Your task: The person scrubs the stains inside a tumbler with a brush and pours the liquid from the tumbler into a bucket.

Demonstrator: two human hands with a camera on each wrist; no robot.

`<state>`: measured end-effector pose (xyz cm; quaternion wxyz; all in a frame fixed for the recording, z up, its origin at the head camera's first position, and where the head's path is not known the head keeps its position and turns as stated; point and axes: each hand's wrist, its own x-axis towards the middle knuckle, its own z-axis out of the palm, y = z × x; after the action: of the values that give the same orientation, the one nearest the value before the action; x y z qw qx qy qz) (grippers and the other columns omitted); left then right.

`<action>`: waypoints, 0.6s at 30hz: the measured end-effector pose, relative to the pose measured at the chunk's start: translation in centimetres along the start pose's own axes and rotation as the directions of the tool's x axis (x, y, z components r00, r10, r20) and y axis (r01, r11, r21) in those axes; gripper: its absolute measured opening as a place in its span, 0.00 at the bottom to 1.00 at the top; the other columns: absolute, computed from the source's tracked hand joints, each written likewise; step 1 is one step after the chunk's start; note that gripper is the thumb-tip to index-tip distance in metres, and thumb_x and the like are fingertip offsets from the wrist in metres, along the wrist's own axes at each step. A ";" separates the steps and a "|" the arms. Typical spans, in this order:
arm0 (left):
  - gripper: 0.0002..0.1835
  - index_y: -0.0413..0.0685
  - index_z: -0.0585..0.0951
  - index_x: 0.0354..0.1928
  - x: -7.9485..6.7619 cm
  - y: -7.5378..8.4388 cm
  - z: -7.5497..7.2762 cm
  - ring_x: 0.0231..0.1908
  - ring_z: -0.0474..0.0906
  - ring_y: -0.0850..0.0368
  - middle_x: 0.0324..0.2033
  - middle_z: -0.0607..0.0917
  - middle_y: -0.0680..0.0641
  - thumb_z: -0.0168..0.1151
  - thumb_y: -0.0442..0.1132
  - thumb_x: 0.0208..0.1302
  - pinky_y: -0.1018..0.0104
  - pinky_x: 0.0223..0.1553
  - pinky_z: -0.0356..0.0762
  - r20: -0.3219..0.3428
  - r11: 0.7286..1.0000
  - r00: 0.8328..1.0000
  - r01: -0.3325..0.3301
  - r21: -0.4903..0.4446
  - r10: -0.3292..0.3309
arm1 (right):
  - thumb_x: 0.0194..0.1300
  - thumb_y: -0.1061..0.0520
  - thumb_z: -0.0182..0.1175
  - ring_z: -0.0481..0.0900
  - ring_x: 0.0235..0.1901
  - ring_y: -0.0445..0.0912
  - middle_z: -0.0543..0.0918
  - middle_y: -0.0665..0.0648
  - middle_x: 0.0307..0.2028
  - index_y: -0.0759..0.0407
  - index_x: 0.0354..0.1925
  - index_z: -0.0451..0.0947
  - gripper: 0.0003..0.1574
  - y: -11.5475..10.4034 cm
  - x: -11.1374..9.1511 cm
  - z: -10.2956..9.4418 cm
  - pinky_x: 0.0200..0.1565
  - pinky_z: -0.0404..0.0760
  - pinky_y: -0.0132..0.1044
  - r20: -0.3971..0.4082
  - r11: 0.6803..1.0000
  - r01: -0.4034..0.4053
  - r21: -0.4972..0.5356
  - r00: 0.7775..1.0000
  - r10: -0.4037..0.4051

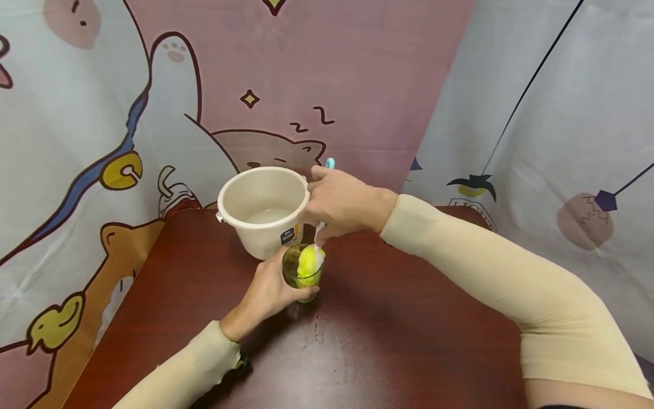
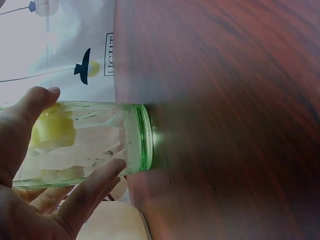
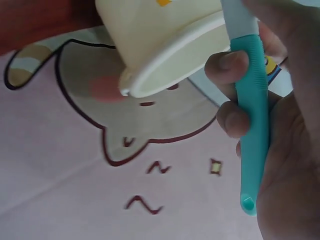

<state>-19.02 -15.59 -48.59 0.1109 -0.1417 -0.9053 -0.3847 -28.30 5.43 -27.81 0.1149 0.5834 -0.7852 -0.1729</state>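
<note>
My left hand (image 1: pixel 268 288) grips a clear greenish drinking glass (image 2: pixel 100 142), thumb on one side and fingers on the other. Inside the glass sits the yellow and white sponge head (image 1: pixel 309 262) of a cup brush. From above, my right hand (image 1: pixel 344 200) holds that brush by its teal handle (image 3: pixel 253 115), fingers wrapped around it. The white neck of the brush runs down from my right hand into the glass mouth. Whether the glass base touches the table cannot be told.
A cream bucket (image 1: pixel 245 234) with some cloudy liquid in it stands just behind the glass, close to both hands. Everything is over a dark reddish-brown wooden table (image 1: pixel 409 329). Small wet marks (image 1: pixel 319 329) show on its surface. Cartoon-printed curtains (image 1: pixel 368 74) hang behind.
</note>
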 end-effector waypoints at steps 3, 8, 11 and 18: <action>0.52 0.55 0.81 0.74 0.1 0.1 0.1 0.57 0.93 0.49 0.58 0.95 0.49 0.98 0.56 0.48 0.48 0.63 0.91 0.004 1.000 1.000 0.003 -0.003 -0.003 | 0.54 0.22 0.84 0.87 0.39 0.50 0.89 0.40 0.25 0.39 0.35 0.87 0.29 0.7 -0.9 1.0 0.57 0.71 0.52 -0.026 0.997 -0.043 0.067 0.999 0.045; 0.53 0.52 0.82 0.75 0.0 0.2 0.1 0.57 0.93 0.47 0.58 0.95 0.48 0.99 0.56 0.47 0.47 0.62 0.92 0.003 1.000 1.000 0.014 -0.004 -0.014 | 0.57 0.18 0.81 0.85 0.36 0.48 0.86 0.39 0.23 0.36 0.34 0.83 0.31 1.3 -2.3 2.3 0.52 0.69 0.50 -0.029 0.988 -0.098 0.123 0.994 0.103; 0.54 0.51 0.82 0.75 0.0 0.3 0.1 0.56 0.94 0.46 0.58 0.95 0.48 0.99 0.56 0.46 0.46 0.62 0.92 -0.001 1.000 1.000 0.014 -0.001 -0.014 | 0.60 0.19 0.81 0.83 0.34 0.46 0.84 0.39 0.23 0.36 0.34 0.82 0.31 1.4 -2.9 3.0 0.51 0.68 0.49 -0.015 0.975 -0.140 0.172 0.989 0.144; 0.54 0.51 0.81 0.76 0.1 0.3 0.2 0.58 0.93 0.47 0.60 0.94 0.49 0.99 0.56 0.47 0.47 0.64 0.91 0.002 1.000 1.000 0.023 0.003 -0.023 | 0.62 0.19 0.79 0.77 0.25 0.40 0.79 0.39 0.19 0.40 0.31 0.79 0.33 0.7 -4.1 5.3 0.46 0.72 0.48 -0.054 0.946 -0.207 0.249 0.972 0.227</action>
<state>-19.05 -15.22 -48.55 0.1056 -0.1313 -0.9077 -0.3843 -29.71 10.29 -32.25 0.0934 0.5097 -0.8544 -0.0382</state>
